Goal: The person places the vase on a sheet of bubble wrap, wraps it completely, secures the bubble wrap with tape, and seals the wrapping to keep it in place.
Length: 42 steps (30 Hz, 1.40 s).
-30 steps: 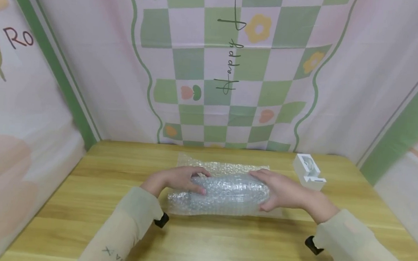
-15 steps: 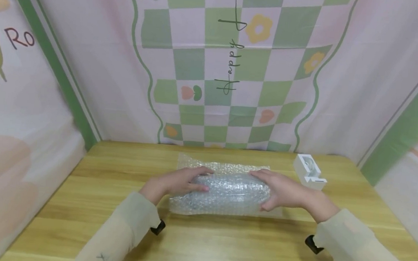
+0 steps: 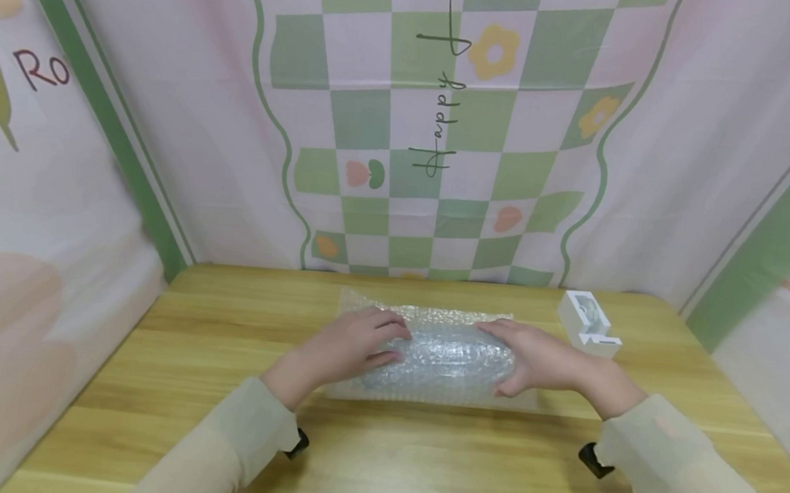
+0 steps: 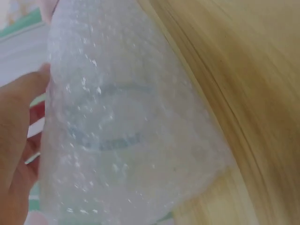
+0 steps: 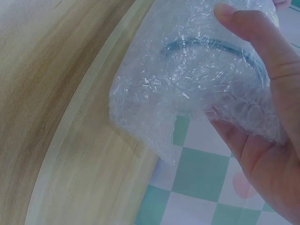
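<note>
A roll of bubble wrap (image 3: 452, 359) lies crosswise on the wooden table, with a flat part of the sheet behind it. My right hand (image 3: 546, 359) grips its right end, thumb in front and fingers over the back. At the left part, my left hand (image 3: 355, 344) lies on the wrap with bent fingers. In the left wrist view a bluish round outline shows through the wrap (image 4: 117, 122), beside my left hand (image 4: 18, 136). The right wrist view shows my right hand (image 5: 276, 93) round the end of the wrap (image 5: 187, 75), where a bluish rim shows inside.
A small white box (image 3: 584, 316) with a window and a raised flap stands at the back right of the table (image 3: 419, 465). Behind the table hangs a checkered cloth (image 3: 415, 202), with printed cloth walls on both sides.
My left hand has moved slightly right and back along the wrap, and the wrap's loose left end looks flatter. My right hand keeps its grip in nearly the same place.
</note>
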Each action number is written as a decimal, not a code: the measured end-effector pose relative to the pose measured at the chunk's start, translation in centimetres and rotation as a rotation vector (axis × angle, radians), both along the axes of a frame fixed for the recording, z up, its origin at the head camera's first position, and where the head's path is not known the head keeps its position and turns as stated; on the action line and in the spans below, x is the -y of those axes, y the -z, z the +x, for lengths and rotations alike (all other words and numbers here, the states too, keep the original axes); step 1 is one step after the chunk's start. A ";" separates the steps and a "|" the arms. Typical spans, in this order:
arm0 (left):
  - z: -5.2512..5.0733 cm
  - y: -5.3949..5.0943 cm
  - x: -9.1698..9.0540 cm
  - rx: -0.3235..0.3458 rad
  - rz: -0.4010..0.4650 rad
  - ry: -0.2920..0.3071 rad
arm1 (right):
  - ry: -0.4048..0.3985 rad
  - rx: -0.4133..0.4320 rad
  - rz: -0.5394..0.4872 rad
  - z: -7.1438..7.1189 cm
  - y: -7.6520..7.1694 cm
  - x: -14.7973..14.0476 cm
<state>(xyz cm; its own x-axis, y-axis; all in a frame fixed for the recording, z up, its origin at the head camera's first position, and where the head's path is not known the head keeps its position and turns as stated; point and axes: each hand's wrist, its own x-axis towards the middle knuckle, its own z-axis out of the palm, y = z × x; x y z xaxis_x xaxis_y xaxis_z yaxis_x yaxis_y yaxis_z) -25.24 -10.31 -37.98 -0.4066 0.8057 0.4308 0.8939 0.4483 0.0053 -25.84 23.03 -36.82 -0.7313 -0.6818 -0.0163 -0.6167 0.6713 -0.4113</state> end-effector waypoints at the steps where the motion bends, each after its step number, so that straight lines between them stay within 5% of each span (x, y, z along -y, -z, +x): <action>1: 0.2 0.0 -0.1 0.005 -0.005 -0.007 | 0.000 -0.002 0.002 0.0 0.0 0.0; 5: 1.0 -0.1 -0.5 0.067 -0.055 -0.070 | -0.005 -0.007 0.003 -0.1 0.0 0.1; 12: 2.1 -0.6 -1.9 0.266 -0.226 -0.295 | -0.022 -0.024 0.000 -0.4 0.1 0.1; 20: 1.7 0.2 -2.8 0.206 -0.303 -0.358 | -0.036 -0.025 -0.005 -0.7 0.0 0.3; 32: 1.2 -0.1 -3.3 0.245 -0.337 -0.396 | -0.064 -0.019 -0.008 -0.8 -0.1 0.1; 35: 1.1 -0.3 -3.5 0.247 -0.346 -0.398 | -0.063 -0.120 0.009 -0.4 -0.2 0.0; 42: 1.0 -0.7 -3.9 0.254 -0.369 -0.402 | -0.109 -0.518 0.085 1.3 0.1 0.4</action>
<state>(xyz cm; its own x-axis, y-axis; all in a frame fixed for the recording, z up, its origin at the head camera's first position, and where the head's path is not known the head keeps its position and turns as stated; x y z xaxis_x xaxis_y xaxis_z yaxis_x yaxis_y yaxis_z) -24.28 -6.46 -37.26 -0.7641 0.6451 0.0013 0.6449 0.7639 -0.0239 -24.55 22.65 -36.90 -0.5834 -0.7662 0.2695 -0.7923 0.6098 0.0186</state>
